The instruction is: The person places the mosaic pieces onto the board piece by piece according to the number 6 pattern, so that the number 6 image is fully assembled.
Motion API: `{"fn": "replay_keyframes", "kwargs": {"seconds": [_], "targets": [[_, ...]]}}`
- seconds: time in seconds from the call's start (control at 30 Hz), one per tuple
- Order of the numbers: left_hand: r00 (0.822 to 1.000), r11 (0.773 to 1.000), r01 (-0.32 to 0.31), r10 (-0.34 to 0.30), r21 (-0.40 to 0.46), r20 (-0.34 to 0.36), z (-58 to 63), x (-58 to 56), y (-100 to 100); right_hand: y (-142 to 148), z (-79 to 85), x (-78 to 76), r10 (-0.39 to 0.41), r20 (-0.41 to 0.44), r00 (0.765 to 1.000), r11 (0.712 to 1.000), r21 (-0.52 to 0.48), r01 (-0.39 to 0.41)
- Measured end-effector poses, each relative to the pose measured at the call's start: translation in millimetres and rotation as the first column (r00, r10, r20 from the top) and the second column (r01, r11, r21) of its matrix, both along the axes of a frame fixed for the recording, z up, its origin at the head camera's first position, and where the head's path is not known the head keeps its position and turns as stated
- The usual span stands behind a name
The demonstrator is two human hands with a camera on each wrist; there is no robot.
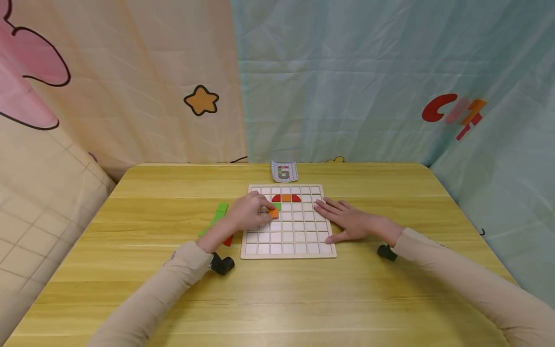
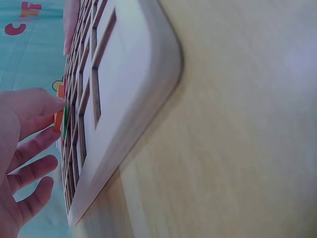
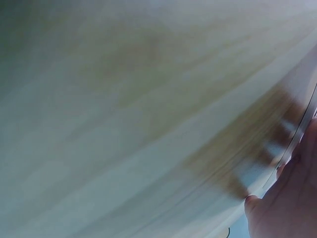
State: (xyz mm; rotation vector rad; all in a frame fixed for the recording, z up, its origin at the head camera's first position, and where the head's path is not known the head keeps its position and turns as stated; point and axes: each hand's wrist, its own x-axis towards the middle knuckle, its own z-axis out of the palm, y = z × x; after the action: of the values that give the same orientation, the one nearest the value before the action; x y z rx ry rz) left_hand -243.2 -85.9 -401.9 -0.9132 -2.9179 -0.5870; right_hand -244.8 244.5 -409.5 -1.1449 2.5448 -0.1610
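Note:
A white wooden grid board [image 1: 288, 257] lies flat on the table. Near its top, an orange square [image 1: 286, 198] sits between two red quarter-round pieces, the left one [image 1: 276, 198] and the right one [image 1: 296, 198], with a green square [image 1: 277, 206] one row below. My left hand [image 1: 250, 211] pinches an orange square tile [image 1: 274, 213] between thumb and index finger, just below the green one; in the left wrist view the tile [image 2: 59, 109] stands on edge over the board. Fingers spread, my right hand [image 1: 349, 221] rests on the board's right edge.
Left of the board lie green tiles [image 1: 222, 207] in a row and a red piece [image 1: 228, 241], partly hidden by my left arm. Behind the board a small printed card [image 1: 284, 172] shows a coloured grid figure. Curtains [image 1: 325, 96] hang along the table's far edge.

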Motion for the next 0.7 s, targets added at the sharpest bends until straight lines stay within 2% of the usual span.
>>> {"fn": "replay_keyframes", "kwargs": {"seconds": [0.4,0.7], "targets": [[0.999,1.000,0.028,-0.028,-0.011,-0.015,-4.2,-1.3,3.7,-1.8,0.8,0.5,0.005,0.001,1.000,1.000,-0.005,-0.005],[1.000,1.000,0.022,-0.022,-0.020,0.005,-3.8,0.2,3.3,-1.7,0.8,0.9,0.000,0.001,1.000,1.000,-0.008,0.000]]}}
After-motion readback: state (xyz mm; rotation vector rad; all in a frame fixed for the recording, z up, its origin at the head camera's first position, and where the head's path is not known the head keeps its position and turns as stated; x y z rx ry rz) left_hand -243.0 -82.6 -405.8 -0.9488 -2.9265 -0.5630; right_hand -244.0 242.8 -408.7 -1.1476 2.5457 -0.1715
